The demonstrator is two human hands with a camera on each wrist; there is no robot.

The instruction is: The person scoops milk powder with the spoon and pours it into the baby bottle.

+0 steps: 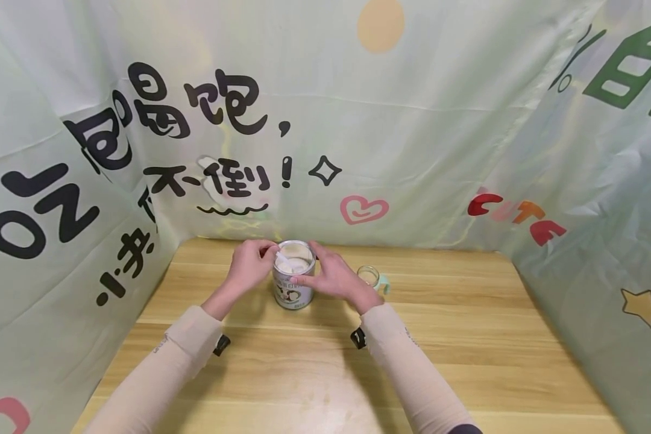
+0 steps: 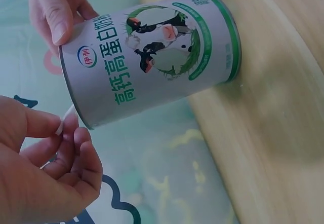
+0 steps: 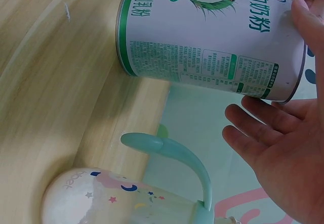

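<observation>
One left hand point(image 1: 251, 264) and one right hand point(image 1: 333, 275) at an open white cylindrical can with green trim point(image 2: 157, 57)

The can stands on a pale wood-grain table point(image 1: 466, 337), near its back edge. Its label carries the red-and-blue mark 伊利 and green characters reading 高钙高蛋白奶粉, beside a black-and-white cow in a grass wreath; its lower edge shows 调制乳粉. Finer panels of print are too small to read. On the pale green fabric backdrop point(image 1: 439, 150), black characters include 喝饱 and 不倒!, and coloured letters spell CUTE.

Within the can lies white powder point(image 1: 302, 263). A thin white scoop point(image 1: 284, 259) shows at the mouth, its bowl hard to make out. To the right, near the can, is a clear bottle with a pale green handle point(image 3: 185, 160), printed with stars and moons; the right wrist view cuts it off below, and the lettering near its base is unclear.

Left hand: thumb and forefinger pinch the scoop's handle at the rim, the other fingers bent. Right hand: spread wide, it grips the can near the top, thumb in front and fingers at the far side. Both forearms, in beige sleeves point(image 1: 423, 380), reach forward and converge.
</observation>
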